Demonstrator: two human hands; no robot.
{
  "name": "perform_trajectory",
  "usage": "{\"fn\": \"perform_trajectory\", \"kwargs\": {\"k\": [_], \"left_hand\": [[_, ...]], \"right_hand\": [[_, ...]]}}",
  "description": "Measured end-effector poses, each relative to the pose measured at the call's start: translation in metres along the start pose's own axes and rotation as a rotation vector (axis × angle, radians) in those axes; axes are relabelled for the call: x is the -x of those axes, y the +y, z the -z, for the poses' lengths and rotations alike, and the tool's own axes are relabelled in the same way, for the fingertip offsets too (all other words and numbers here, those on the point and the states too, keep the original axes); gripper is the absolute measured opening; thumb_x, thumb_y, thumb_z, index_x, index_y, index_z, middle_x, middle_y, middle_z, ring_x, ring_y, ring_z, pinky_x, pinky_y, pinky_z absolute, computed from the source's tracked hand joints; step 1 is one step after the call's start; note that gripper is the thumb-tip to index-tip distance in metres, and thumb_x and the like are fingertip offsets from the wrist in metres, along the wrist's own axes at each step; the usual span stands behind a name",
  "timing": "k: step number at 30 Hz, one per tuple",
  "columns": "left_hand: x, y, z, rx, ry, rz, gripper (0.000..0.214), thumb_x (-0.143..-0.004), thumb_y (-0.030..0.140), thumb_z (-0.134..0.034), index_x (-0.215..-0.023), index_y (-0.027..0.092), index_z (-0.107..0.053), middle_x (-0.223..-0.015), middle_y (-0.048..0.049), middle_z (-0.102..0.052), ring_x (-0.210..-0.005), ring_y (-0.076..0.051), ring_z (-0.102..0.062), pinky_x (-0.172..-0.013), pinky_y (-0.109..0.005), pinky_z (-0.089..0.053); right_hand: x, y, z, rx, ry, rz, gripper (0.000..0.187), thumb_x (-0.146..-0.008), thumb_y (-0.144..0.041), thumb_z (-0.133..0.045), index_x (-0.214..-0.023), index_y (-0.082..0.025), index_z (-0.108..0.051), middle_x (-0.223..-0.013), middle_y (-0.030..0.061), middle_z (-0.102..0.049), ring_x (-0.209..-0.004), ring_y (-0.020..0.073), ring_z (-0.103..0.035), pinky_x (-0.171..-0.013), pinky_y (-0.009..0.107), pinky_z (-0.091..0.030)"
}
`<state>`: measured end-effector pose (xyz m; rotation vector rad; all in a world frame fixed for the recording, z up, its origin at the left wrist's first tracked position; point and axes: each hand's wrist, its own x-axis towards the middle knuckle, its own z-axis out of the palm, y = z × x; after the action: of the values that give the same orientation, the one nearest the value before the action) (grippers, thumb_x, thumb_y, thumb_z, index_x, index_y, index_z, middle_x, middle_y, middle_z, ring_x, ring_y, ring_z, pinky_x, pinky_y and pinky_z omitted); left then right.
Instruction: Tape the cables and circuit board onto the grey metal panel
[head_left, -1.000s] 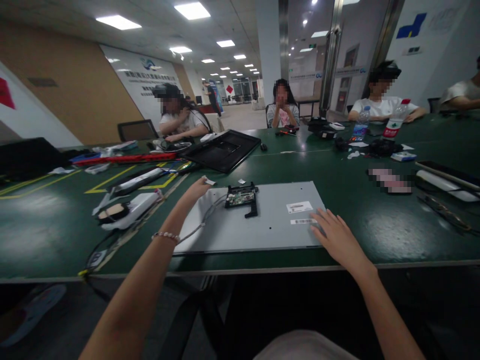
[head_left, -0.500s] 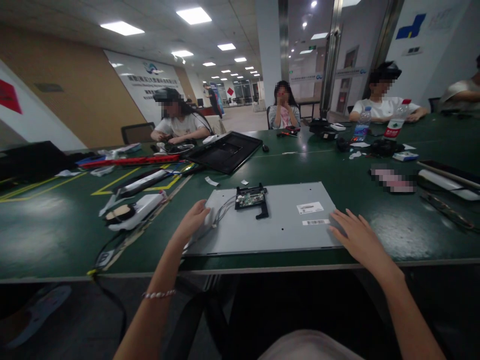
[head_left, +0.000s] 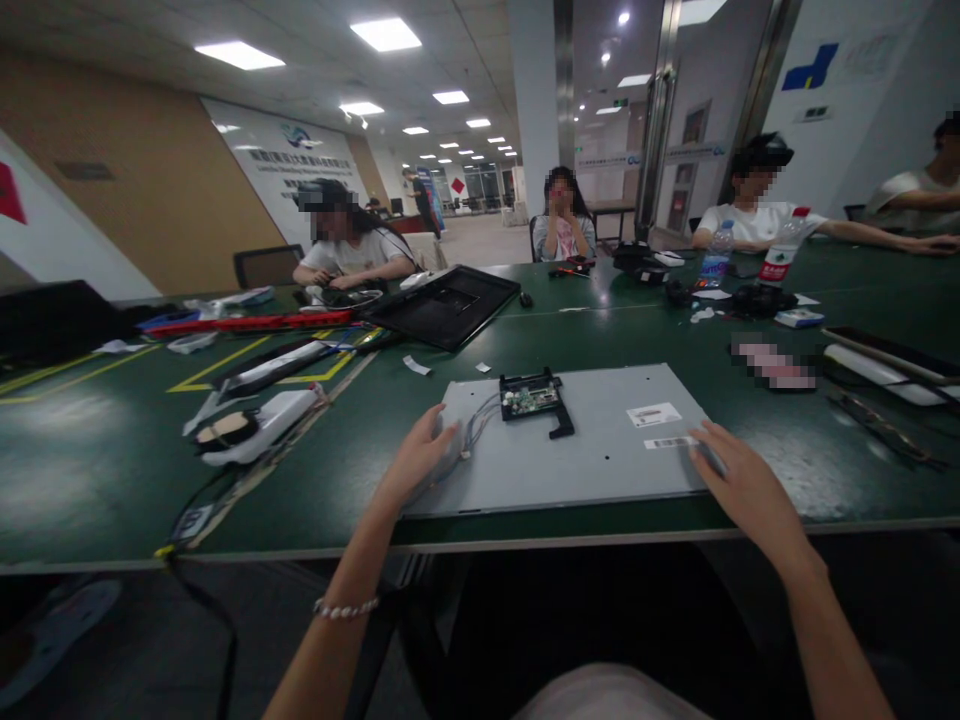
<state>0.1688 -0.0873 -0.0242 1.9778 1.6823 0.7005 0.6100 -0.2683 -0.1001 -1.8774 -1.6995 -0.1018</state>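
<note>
A flat grey display panel (head_left: pixel 540 470) lies back side up near the table's front edge. My left hand (head_left: pixel 420 455) grips its left edge, thumb over the top and the other fingers mostly hidden. On the right edge, my right hand (head_left: pixel 739 480) holds the panel beside a barcode label (head_left: pixel 670 442). A green circuit board (head_left: pixel 534 400) in a black bracket (head_left: pixel 561 425) sits on the panel's upper part. Grey cables (head_left: pixel 480 420) run from the board toward my left hand.
Beyond the panel lies a black monitor frame (head_left: pixel 450 305). A white device (head_left: pixel 259 425) with a black cable (head_left: pixel 217 590) is at left. Bottles (head_left: pixel 718 255) stand at the back right, near a blurred pink item (head_left: pixel 772 367). Several people sit around the table (head_left: pixel 337 500).
Both my hands have moved the panel to the right along the table, with the board and cables on it. A person at the far right now has an arm stretched across the table.
</note>
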Motion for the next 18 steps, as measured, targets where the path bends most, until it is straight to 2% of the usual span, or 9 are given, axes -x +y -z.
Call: {"fn": "perform_trajectory", "kwargs": {"k": [5,9,12,15,18], "left_hand": [[-0.003,-0.003,-0.009,-0.084,0.016,-0.061,0.07,-0.084,0.047,-0.048,-0.143,0.011,-0.04,-0.15,-0.0154,-0.041,-0.139,-0.026,-0.039,-0.116,-0.036,-0.027],[-0.01,0.003,-0.013,-0.167,-0.001,-0.11,0.072,-0.081,0.047,-0.051,-0.142,0.011,-0.04,-0.153,-0.0179,-0.034,-0.146,-0.03,-0.023,-0.118,-0.042,-0.021],[-0.022,0.024,-0.015,-0.203,-0.08,-0.224,0.079,-0.077,0.049,-0.058,-0.144,0.013,-0.038,-0.156,-0.0179,-0.029,-0.148,-0.031,-0.016,-0.119,-0.043,-0.019],[-0.042,0.052,-0.019,-0.182,-0.226,-0.374,0.091,-0.072,0.052,-0.065,-0.148,0.015,-0.032,-0.158,-0.0159,-0.024,-0.149,-0.03,-0.013,-0.119,-0.04,-0.02],[-0.066,0.073,-0.027,-0.145,-0.359,-0.434,0.103,-0.066,0.054,-0.07,-0.151,0.016,-0.025,-0.16,-0.0144,-0.02,-0.148,-0.032,-0.016,-0.118,-0.04,-0.021]], "right_hand": [[0.003,-0.013,0.002,0.117,0.021,0.001,0.043,-0.094,-0.039,-0.038,-0.124,-0.018,-0.06,-0.132,0.012,-0.061,-0.126,0.0313,-0.052,-0.107,0.056,-0.037],[0.004,-0.017,0.004,0.067,-0.002,0.01,0.042,-0.095,-0.035,-0.036,-0.127,-0.018,-0.058,-0.132,0.0108,-0.061,-0.122,0.0269,-0.056,-0.106,0.047,-0.041],[0.004,-0.017,0.006,0.013,-0.023,0.025,0.044,-0.095,-0.037,-0.037,-0.128,-0.017,-0.057,-0.135,0.0104,-0.06,-0.126,0.0256,-0.054,-0.108,0.044,-0.042],[0.003,-0.017,0.007,-0.003,-0.038,0.029,0.045,-0.095,-0.039,-0.039,-0.128,-0.017,-0.058,-0.135,0.0106,-0.06,-0.127,0.0262,-0.053,-0.109,0.045,-0.041],[0.003,-0.017,0.006,-0.008,-0.041,0.028,0.044,-0.095,-0.039,-0.038,-0.128,-0.016,-0.058,-0.134,0.0108,-0.06,-0.127,0.0261,-0.053,-0.109,0.046,-0.041]]}}
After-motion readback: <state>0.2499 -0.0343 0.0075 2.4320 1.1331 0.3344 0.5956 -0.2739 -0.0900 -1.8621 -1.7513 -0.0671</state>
